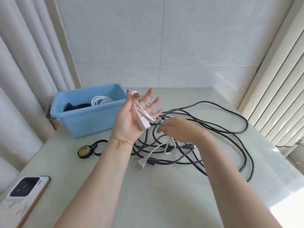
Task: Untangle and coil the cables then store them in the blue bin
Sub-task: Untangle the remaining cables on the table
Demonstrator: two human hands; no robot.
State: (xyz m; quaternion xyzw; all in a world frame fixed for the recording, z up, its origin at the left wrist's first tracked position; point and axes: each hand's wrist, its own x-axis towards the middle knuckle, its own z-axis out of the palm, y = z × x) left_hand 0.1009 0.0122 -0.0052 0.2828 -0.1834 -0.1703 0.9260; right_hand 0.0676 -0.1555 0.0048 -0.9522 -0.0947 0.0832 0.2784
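Left hand [131,119], frame centre, fingers straight, carries white cable [141,109] loops (socket end on palm). Right hand [177,130] pinches its strand. Black cables [230,129] sprawl right; blue bin [85,112] upper left.

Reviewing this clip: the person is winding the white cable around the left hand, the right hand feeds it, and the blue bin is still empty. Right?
Not quite. The head view shows the blue bin already holds a coiled white cable and a black cable. The rest stands: the white cable is looped around the left hand, and the right hand pinches its free run.
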